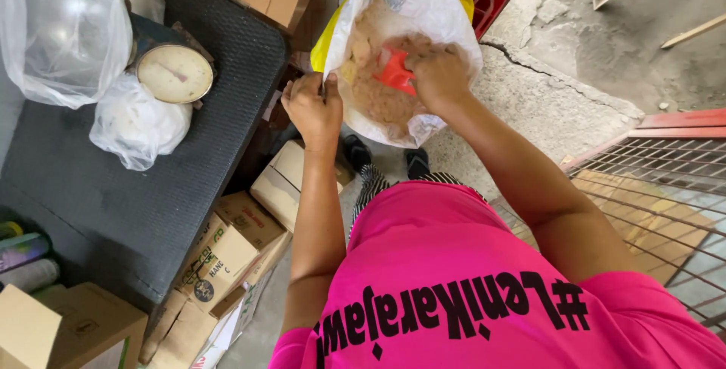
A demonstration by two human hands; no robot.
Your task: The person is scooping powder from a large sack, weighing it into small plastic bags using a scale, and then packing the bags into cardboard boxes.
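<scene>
The left hand [314,108] pinches the rim of the thin, floppy plastic bag [446,6], likely heavy with tan powder [370,93], while the right hand [439,74] grips a red scoop [395,74] inside.

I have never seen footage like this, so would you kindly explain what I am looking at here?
There is no machine: one camera worn on a person's head looks down at their own bare hands. The left hand holds the rim of a clear plastic bag open. The right hand is inside it, gripping a red scoop in a tan, crumbly powder. To the left, a dark mat carries a dial scale and two more plastic bags. Cardboard boxes lie below.
</scene>
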